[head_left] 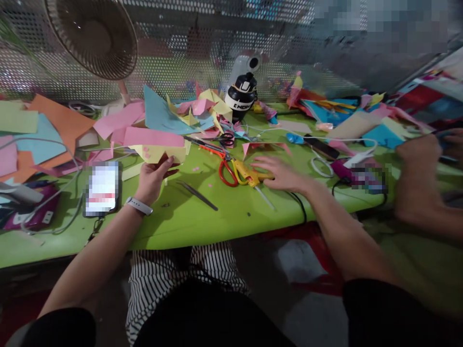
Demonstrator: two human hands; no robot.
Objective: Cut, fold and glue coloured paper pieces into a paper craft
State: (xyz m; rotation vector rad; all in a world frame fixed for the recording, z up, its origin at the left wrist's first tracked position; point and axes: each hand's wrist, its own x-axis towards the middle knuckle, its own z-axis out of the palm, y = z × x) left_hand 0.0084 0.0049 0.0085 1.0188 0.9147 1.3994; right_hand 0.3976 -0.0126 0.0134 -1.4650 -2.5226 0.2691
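My left hand (156, 177) is closed on a folded yellow paper piece (159, 153), thumb in front and fingers behind. Small pink bits show on its left end, and a pink paper (155, 137) lies along its upper edge. My right hand (277, 172), slightly blurred, reaches over the handle of a yellow glue gun (248, 172) with its fingers stretched out. Whether it touches the glue gun is hard to see. Red-handled scissors (228, 174) lie against the gun's left side. Tweezers (198, 195) rest on the green table between my hands.
Loose coloured paper (54, 120) covers the table's back and left. A phone (102, 189) lies left of my left arm. A black bottle (240, 96) and a fan (94, 38) stand behind. Cables and a purple power strip (342, 171) lie right, near another person's arm (415, 178).
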